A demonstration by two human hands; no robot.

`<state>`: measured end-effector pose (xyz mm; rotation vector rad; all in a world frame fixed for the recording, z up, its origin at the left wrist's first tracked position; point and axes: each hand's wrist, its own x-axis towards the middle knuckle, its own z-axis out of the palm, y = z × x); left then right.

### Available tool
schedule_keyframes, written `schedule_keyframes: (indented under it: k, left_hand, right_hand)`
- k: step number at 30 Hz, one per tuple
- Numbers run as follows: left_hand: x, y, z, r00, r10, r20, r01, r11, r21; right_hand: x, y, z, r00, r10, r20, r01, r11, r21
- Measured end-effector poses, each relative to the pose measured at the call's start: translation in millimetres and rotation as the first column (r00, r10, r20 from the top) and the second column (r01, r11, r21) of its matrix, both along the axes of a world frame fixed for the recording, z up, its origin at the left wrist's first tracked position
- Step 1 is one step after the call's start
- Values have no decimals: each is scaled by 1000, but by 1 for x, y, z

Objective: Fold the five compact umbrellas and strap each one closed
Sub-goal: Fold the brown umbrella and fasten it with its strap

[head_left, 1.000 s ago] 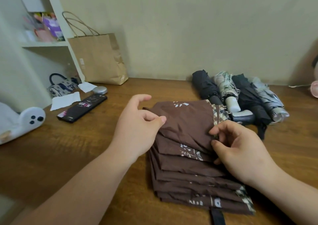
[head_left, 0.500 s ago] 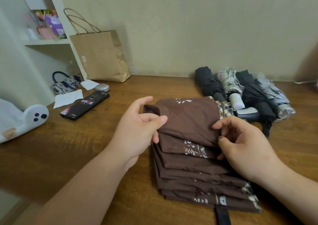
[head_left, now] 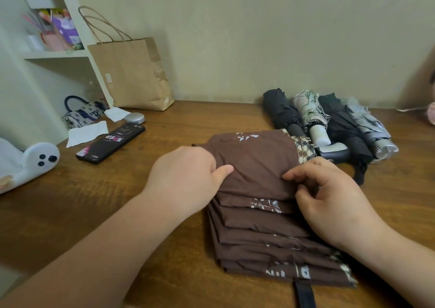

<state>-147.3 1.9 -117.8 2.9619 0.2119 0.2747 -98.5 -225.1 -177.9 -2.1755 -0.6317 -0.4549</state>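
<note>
A brown compact umbrella [head_left: 259,161] lies on the wooden table [head_left: 164,213], its canopy panels stacked in flat pleats. My left hand [head_left: 186,178] grips the left edge of the top panel, thumb on the cloth. My right hand [head_left: 329,197] pinches the same panel's right edge near the checked trim. A dark strap [head_left: 304,293] sticks out at the near end. Behind, several rolled umbrellas lie side by side: black [head_left: 280,110], floral white [head_left: 310,112], black [head_left: 341,124], grey [head_left: 367,126].
A brown paper bag [head_left: 131,74] stands at the wall. A black phone [head_left: 110,145], paper scraps [head_left: 84,133], a small silver disc [head_left: 134,118] and a white seal-shaped object [head_left: 28,161] lie at the left. A patterned handbag [head_left: 80,112] sits under a shelf.
My left hand has closed its fingers onto the top panel's left edge. My right hand has shifted up along the right edge. The top panel lies flatter.
</note>
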Motion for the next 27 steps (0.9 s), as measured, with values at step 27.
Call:
schedule_keyframes:
  k: [27]
  left_hand:
    - [-17, 34, -53, 769, -631, 105, 555, 740, 381]
  right_hand:
    - [3, -8, -4, 998, 24, 55, -17, 992, -126]
